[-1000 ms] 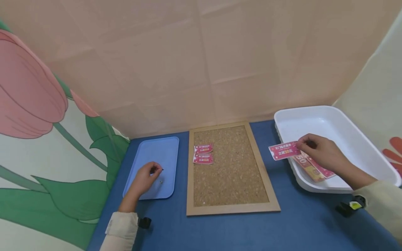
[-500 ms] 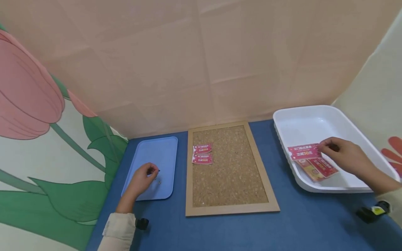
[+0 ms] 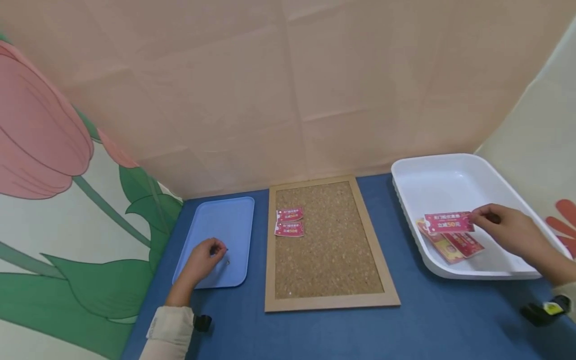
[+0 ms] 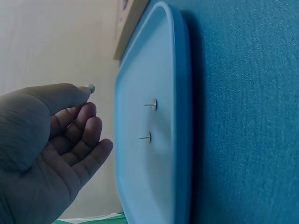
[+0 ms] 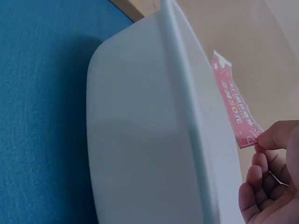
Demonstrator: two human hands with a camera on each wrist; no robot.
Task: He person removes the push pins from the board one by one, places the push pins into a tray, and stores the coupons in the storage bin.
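Observation:
Over the blue tray, the left hand pinches a thumbtack between thumb and fingertips. Two more thumbtacks stand point-out on the tray in the left wrist view. The right hand pinches the right end of a pink coupon above the white bin. Beneath that coupon lie another pink coupon and an orange-pink paper. Two pink coupons are on the upper left of the cork board, one above the other.
The wood-framed board lies on the blue table between tray and bin. A beige wall covering rises behind them. At the left is a panel with a tulip picture.
The right hand has moved right with its coupon, from the bin's left edge to over the papers inside. The left hand stays over the tray, still pinching; the view has shifted slightly.

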